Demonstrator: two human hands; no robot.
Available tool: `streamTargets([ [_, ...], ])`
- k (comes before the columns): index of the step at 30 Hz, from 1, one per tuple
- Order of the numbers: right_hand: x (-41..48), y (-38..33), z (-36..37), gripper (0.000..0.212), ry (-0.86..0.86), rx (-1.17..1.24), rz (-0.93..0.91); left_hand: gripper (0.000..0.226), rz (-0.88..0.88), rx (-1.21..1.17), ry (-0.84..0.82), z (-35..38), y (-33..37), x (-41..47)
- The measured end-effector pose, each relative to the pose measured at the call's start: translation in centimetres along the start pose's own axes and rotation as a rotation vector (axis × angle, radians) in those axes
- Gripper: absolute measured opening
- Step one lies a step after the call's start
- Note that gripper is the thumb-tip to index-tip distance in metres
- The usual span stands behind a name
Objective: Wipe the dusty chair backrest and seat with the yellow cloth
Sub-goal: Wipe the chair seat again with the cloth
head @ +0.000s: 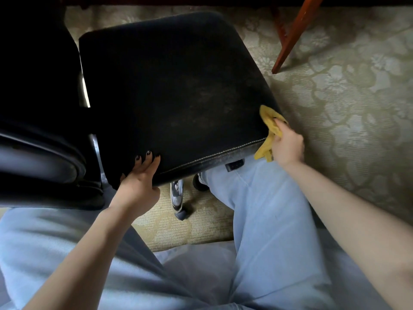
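Observation:
A black padded chair seat (174,86) with faint dusty marks fills the middle of the view. Its dark backrest (33,63) stands at the left, mostly in shadow. My left hand (139,177) grips the seat's near edge, fingers curled over the top. My right hand (288,146) holds the crumpled yellow cloth (269,121) against the seat's near right corner; part of the cloth hangs below the edge.
A reddish wooden furniture leg (290,39) slants down onto the patterned carpet (346,86) at the upper right. The chair's chrome base leg and castor (178,202) show under the seat. My legs in light blue trousers (257,220) fill the foreground.

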State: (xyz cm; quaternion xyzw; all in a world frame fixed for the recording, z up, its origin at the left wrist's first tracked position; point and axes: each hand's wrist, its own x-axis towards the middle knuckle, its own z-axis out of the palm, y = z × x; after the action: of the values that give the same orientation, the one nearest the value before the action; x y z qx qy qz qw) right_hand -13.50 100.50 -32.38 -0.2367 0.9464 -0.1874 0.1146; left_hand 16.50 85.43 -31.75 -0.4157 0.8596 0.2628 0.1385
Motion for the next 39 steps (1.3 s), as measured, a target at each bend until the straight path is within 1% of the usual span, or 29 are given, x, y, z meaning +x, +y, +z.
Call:
streamTargets([
  [3, 1.2, 0.0, 0.0, 0.044, -0.002, 0.111, 0.213, 0.078, 0.010, -0.005, 0.012, 0.1, 0.0, -0.1],
  [5, 1.4, -0.4, 0.3, 0.045, -0.012, 0.192, 0.309, 0.078, 0.013, -0.007, 0.019, 0.1, 0.0, -0.2],
  [8, 1.0, -1.4, 1.0, 0.049, 0.002, 0.320, 0.418, 0.078, 0.023, -0.009, 0.029, 0.1, 0.0, -0.3],
  [11, -0.5, -2.3, 1.3, 0.048, 0.011, 0.338, 0.450, 0.078, 0.016, 0.010, 0.027, 0.1, 0.2, -0.4],
  [16, -4.3, -4.5, 2.5, 0.049, -0.037, 0.263, 0.330, 0.078, 0.005, 0.100, 0.043, 0.3, 0.9, -0.5],
  [23, -9.3, -8.2, 4.7, 0.053, -0.132, 0.122, 0.155, 0.075, -0.012, 0.169, 0.013, 0.1, 1.5, -0.7],
  [31, -12.5, -9.9, 5.8, 0.057, -0.217, -0.031, -0.048, 0.080, -0.024, 0.170, 0.007, 0.2, 1.7, -0.6],
  [35, -14.1, -10.5, 6.2, 0.054, -0.313, 0.000, -0.183, 0.081, -0.033, 0.182, -0.001, 0.2, 1.6, -0.6],
  [39, -14.3, -9.6, 5.6, 0.049, -0.382, 0.076, -0.334, 0.082, -0.036, 0.185, 0.006, 0.3, 1.6, -0.6],
])
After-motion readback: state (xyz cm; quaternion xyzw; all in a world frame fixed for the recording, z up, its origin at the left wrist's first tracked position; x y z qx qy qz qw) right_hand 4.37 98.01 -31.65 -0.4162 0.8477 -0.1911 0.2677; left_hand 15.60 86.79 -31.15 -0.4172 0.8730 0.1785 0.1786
